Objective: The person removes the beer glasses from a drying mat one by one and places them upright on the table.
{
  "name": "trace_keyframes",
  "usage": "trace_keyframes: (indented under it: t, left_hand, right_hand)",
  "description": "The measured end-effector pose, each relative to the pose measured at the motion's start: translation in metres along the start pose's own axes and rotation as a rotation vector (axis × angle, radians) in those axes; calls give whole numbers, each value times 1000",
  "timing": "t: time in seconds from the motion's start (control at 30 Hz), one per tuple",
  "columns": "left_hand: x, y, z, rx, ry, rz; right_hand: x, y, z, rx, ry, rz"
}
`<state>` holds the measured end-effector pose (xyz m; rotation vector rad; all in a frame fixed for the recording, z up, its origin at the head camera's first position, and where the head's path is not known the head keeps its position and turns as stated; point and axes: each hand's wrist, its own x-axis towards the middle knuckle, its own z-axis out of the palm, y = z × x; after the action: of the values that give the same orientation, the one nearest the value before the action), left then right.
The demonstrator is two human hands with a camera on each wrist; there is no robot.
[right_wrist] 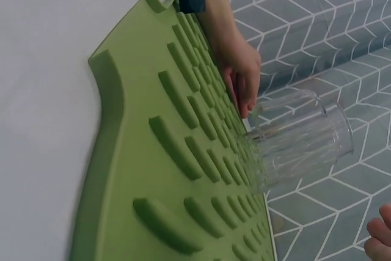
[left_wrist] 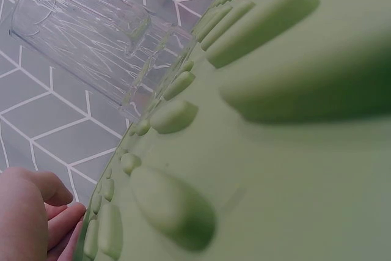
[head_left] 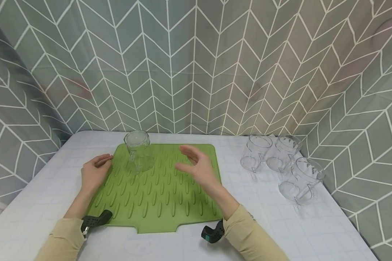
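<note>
A clear glass mug [head_left: 141, 154] stands on the far left part of a green ridged mat [head_left: 163, 221], its handle toward the near left. My left hand [head_left: 96, 171] rests at the mat's left edge, fingers loosely bent, a short way left of the mug. In the left wrist view its fingers [left_wrist: 64, 227] lie right at the mat's rim. My right hand [head_left: 199, 166] is over the right half of the mat, thumb and fingers spread apart with nothing between them. Only its fingertips [right_wrist: 380, 236] show at the right wrist view's lower corner.
Three more clear glass mugs stand at the right of the white table [head_left: 258, 210]: one [head_left: 255, 154] at the back, one [head_left: 283, 154] beside it and one [head_left: 301, 181] nearer. A patterned curtain [head_left: 189, 72] closes off the back and sides.
</note>
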<state>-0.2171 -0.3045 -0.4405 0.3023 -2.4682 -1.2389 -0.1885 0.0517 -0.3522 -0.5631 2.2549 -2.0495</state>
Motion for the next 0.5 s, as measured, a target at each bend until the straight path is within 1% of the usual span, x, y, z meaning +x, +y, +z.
trace_keyframes:
  t: [0.27, 0.5]
  left_hand:
    - [-1, 1, -1, 3, 3, 6]
    - [-2, 1, -1, 2, -1, 4]
  right_hand:
    - [3, -4, 13, -17, -7, -19]
    - [5, -9, 24, 2, -17, -27]
